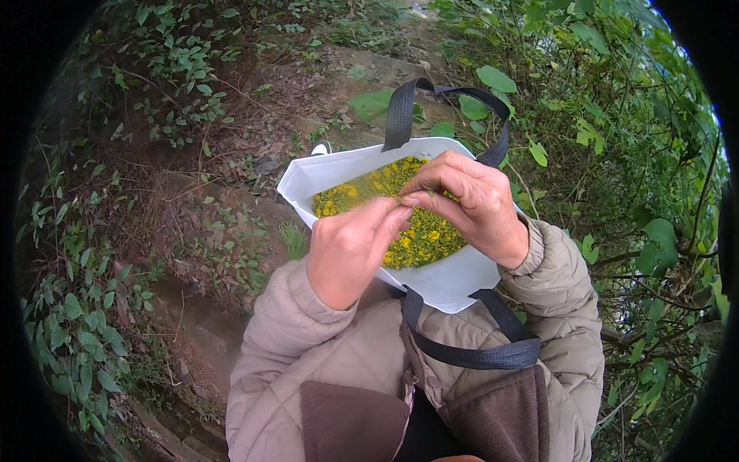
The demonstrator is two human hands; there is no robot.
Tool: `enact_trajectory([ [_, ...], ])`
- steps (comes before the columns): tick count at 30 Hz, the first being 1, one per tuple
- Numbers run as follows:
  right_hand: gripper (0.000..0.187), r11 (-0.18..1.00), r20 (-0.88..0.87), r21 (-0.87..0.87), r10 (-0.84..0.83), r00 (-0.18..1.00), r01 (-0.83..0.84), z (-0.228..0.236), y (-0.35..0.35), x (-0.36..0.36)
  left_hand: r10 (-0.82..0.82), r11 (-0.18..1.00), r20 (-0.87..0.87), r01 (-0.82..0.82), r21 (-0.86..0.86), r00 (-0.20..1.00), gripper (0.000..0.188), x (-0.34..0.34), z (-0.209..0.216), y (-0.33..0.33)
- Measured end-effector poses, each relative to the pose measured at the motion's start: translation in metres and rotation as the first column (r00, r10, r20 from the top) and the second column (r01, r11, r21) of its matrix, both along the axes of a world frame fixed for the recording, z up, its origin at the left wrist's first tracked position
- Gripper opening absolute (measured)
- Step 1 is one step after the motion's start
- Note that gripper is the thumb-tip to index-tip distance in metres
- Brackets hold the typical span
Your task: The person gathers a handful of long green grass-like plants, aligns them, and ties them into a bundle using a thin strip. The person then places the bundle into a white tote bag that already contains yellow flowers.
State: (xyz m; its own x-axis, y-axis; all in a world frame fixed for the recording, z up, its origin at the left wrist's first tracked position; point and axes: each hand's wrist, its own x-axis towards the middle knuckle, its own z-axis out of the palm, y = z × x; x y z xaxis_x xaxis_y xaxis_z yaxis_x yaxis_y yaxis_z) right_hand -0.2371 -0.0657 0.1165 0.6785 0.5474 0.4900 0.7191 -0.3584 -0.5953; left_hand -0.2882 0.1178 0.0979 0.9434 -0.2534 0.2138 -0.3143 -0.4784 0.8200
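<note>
A white bag (304, 179) with black strap handles stands mouth-up in front of me. Small yellow flowers and green buds (419, 242) fill much of its inside. Over the opening, my left hand (350, 245) and my right hand (471, 202) meet at the fingertips. Both are closed in a pinch, thumbs and forefingers pressed together. Whatever sits between the fingertips is too small and too hidden to name. One handle (400, 115) arches up at the bag's far side; the other handle (493, 356) hangs over my quilted jacket.
Dense green bushes and vines (616, 154) crowd the right side. Leafy plants (85, 331) grow at the left, beside stone steps (192, 331) with dry twigs and dead leaves. A tip of a white and dark shoe (320, 148) shows beyond the bag.
</note>
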Motion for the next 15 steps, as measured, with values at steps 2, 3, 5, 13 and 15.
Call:
enact_trajectory([
  [2,0.013,0.994,0.112,-0.001,-0.11,0.988,0.11,0.009,-0.007,0.006,0.001,1.0,0.02,-0.002,0.031,1.0,0.015,0.0,-0.001,0.002],
  [3,0.007,0.977,0.097,0.094,-0.203,0.974,0.194,0.013,-0.011,0.012,0.012,0.999,0.021,-0.013,0.053,1.0,0.014,-0.001,-0.001,0.004],
  [5,0.008,0.954,-0.095,0.186,-0.223,0.97,0.237,0.02,-0.02,0.015,0.032,0.995,0.023,-0.034,0.095,0.999,0.014,-0.002,-0.001,0.006],
  [13,0.018,0.923,0.536,0.376,-0.288,0.793,0.082,0.054,-0.06,0.04,0.042,0.993,0.198,-0.064,0.104,0.979,0.025,-0.001,-0.002,0.002],
  [15,0.023,0.908,0.673,0.284,-0.418,0.611,0.308,0.06,-0.081,0.06,0.045,0.991,0.19,-0.068,0.115,0.981,0.028,-0.003,-0.002,0.004],
])
